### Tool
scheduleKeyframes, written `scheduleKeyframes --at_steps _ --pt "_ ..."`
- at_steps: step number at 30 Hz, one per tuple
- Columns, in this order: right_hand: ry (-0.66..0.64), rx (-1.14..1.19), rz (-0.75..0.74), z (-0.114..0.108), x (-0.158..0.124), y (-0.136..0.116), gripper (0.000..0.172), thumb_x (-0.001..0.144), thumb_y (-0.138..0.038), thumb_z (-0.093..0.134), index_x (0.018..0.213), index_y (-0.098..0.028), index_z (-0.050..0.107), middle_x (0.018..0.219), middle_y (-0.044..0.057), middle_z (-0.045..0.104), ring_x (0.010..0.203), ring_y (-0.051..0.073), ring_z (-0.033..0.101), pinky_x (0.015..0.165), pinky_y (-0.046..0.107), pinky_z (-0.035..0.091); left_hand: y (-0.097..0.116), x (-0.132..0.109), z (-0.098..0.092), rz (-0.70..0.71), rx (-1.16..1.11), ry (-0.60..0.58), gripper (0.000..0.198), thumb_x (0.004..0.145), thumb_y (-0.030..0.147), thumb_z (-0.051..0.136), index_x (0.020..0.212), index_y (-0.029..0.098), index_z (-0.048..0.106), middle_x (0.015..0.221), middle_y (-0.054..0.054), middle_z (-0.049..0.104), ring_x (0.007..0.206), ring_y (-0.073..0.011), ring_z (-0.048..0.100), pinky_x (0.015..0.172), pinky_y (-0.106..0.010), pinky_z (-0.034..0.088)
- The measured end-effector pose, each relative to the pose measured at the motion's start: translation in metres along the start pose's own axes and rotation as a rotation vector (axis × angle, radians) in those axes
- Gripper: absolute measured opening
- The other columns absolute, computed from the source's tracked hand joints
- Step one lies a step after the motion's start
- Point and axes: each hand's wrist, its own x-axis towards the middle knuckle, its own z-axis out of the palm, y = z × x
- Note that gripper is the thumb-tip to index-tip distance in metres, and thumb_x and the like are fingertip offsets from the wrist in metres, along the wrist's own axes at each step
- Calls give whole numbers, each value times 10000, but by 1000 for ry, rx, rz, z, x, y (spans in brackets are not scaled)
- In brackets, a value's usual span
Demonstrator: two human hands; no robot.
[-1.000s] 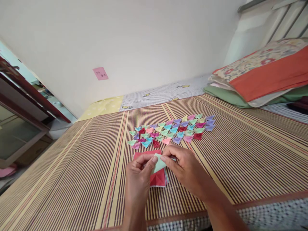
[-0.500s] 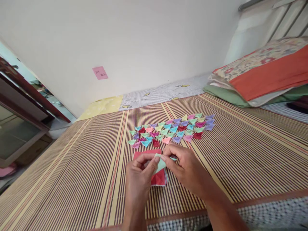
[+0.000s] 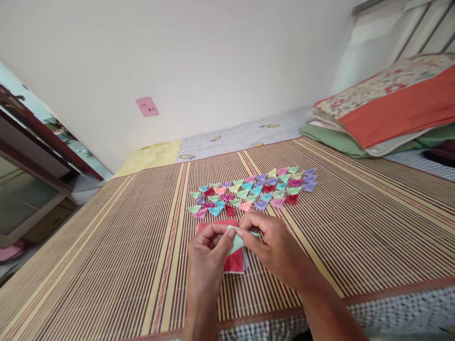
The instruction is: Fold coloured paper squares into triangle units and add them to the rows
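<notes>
A folded piece of pale green paper is pinched between my two hands. My left hand grips its left side with thumb and fingers. On the other side my right hand closes thumb and forefinger on the paper's upper edge; a small green tip shows past the fingers. Below the hands lies a stack of square paper with a red sheet on top, partly covered by my left hand. Just beyond, several small folded paper shapes in many colours are set out in rows.
A striped bamboo mat covers the bed. Patterned cloth runs along the white wall, where a pink note is stuck. At the right lie folded bedding and an orange flowered pillow. A doorway opens at the left.
Both hands stay on the green paper, and the thumbs have drawn slightly closer together along its top edge. The rows of paper shapes are unchanged.
</notes>
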Motion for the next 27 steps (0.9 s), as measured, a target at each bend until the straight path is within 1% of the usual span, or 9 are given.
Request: scheduleKeyframes --at_steps 4,8,11,12,14,16,19,22,27 --pt "4 9 -5 -1 0 -1 220 969 -224 579 750 -211 565 750 -7 588 691 156 544 603 278 416 -2 0 0 37 -37 22 241 766 368 909 790 161 789 697 -19 746 631 -121 660 626 -208 543" --pt "6 9 -12 1 0 -2 161 941 -193 610 782 -207 587 740 -26 578 648 133 514 583 261 404 -2 -1 3 44 -163 102 261 759 376 911 796 170 755 708 -18 756 620 -144 685 598 -226 556" --pt "60 25 16 6 0 -2 131 926 -194 622 801 -210 588 694 -45 552 593 121 486 543 254 388 -1 -1 6 47 -187 130 264 757 368 912 802 170 743 710 -19 759 616 -150 696 600 -236 572" --pt "87 43 26 8 1 -3 113 920 -192 622 814 -212 587 701 -43 563 592 121 502 541 250 401 -1 -1 7 51 -192 135 262 758 363 912 807 170 741 710 -20 760 615 -150 698 601 -237 576" --pt "145 89 36 12 1 -3 46 898 -182 630 876 -212 603 773 -23 628 645 133 584 580 248 468 -1 -1 9 63 -212 152 259 751 350 916 812 172 738 711 -16 759 607 -146 697 599 -235 577" --pt "188 132 39 14 1 -3 102 881 -167 639 971 -212 628 888 10 694 765 159 674 668 263 539 -1 -2 10 73 -237 171 258 746 341 919 811 174 733 711 -9 754 597 -139 691 592 -228 572" --pt "217 169 36 14 0 -4 181 883 -172 658 1057 -219 647 965 31 732 873 184 723 741 284 578 -3 -2 11 78 -262 196 266 739 343 924 802 177 726 696 2 739 599 -131 683 593 -213 564" --pt "222 186 35 12 -1 -3 150 906 -198 660 1053 -221 657 937 26 735 817 175 717 703 281 577 -3 -3 12 64 -275 213 285 726 357 932 797 178 721 688 3 735 605 -135 689 601 -218 568" --pt "214 237 40 4 0 3 114 940 -238 642 1044 -202 673 843 16 714 724 171 697 684 305 577 0 -2 14 30 -322 192 337 663 379 957 773 177 711 634 13 714 565 -154 694 601 -258 585"
